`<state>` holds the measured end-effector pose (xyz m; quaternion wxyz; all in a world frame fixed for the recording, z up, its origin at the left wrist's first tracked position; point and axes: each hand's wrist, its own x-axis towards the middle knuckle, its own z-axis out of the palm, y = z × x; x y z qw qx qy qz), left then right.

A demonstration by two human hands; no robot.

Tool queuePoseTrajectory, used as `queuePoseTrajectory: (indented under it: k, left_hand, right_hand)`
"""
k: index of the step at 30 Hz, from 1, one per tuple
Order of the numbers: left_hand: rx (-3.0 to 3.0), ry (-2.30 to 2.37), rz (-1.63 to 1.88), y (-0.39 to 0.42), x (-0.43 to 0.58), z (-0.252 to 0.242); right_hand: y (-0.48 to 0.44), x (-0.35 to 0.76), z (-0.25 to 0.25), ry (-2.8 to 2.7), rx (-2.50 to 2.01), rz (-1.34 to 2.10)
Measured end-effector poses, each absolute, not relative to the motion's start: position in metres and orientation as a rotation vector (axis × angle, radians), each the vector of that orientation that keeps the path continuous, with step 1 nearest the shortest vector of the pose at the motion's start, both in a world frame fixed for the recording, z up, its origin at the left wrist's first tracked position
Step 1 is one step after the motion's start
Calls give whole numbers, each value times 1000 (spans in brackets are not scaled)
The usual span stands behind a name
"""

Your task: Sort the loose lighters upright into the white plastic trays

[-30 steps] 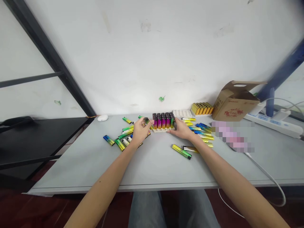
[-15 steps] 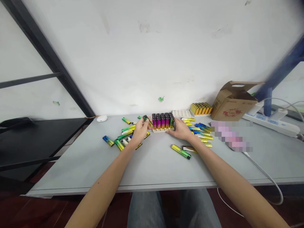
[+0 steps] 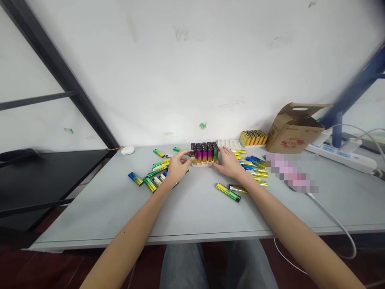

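Observation:
A white tray (image 3: pixel 204 164) near the table's far edge holds upright lighters (image 3: pixel 204 151) with black caps and purple-to-yellow bodies. My left hand (image 3: pixel 178 165) is at the tray's left end, its thumb and fingers pinched on a lighter (image 3: pixel 193 155) that stands at the tray's left column. My right hand (image 3: pixel 228 162) grips the tray's right end, thumb along the front edge and fingers against the side. Loose green, yellow and blue lighters (image 3: pixel 153 176) lie left of my left hand, and more loose lighters (image 3: pixel 255 166) lie right of my right hand.
Two loose lighters (image 3: pixel 227 192) lie in front of my right wrist. Behind the tray sit an empty white tray (image 3: pixel 229 143), a tray of yellow lighters (image 3: pixel 254 137) and an open cardboard box (image 3: pixel 293 128). A power strip (image 3: pixel 339 154) and cable run at right. A black shelf (image 3: pixel 45 172) stands left.
My left hand lifted a green lighter from the pile, carried it right and stood it at the tray's left end. My right hand stayed on the tray's right end.

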<state>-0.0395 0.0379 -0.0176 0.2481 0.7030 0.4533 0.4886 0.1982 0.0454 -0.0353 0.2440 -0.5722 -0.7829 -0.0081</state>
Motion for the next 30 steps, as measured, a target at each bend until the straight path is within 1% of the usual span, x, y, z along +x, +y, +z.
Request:
queuePoseTrajectory:
  k: [10, 20, 30]
  left_hand:
    - [2036, 1371, 1379, 40, -42, -22]
    - [2470, 1391, 1411, 38, -43, -23]
    - [2604, 1472, 1297, 35, -45, -18]
  right_hand:
    - [47, 228, -23, -1893, -1468, 38]
    - [49, 238, -24, -1869, -1452, 57]
    - [50, 245, -22, -1911, -1397, 53]
